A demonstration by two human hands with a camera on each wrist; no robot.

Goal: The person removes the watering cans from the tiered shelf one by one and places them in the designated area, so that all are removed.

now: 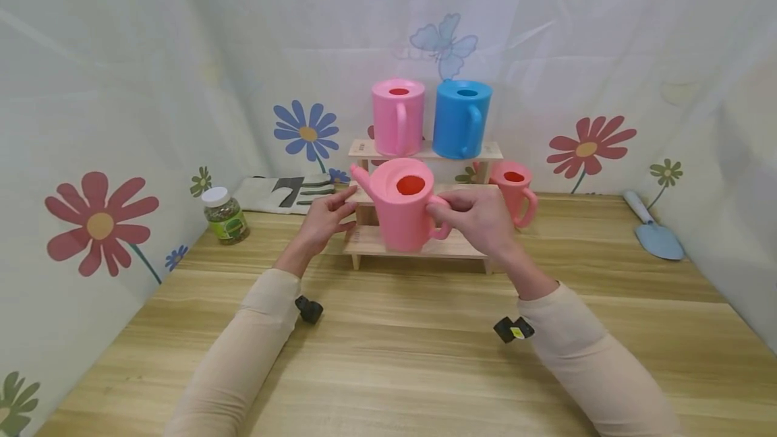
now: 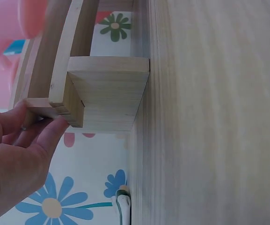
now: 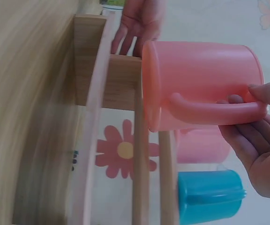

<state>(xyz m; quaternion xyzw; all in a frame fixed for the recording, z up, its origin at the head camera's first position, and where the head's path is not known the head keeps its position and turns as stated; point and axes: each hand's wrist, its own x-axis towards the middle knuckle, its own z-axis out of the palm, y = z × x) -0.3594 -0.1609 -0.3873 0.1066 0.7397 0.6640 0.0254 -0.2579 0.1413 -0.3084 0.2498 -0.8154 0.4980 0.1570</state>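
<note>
My right hand grips the handle of a pink watering can, thumb on top. The can is upright, its spout to the left, in front of a small wooden tiered shelf; whether its base touches the lower step I cannot tell. In the right wrist view, fingers of the right hand curl behind the handle. My left hand is at the shelf's left end, fingers extended. The left wrist view shows the left hand with fingertips touching the end of a shelf board.
On the top step stand a pink watering can and a blue watering can. Another pink can is at the shelf's right. A lidded jar and gloves lie left; a hand trowel lies far right.
</note>
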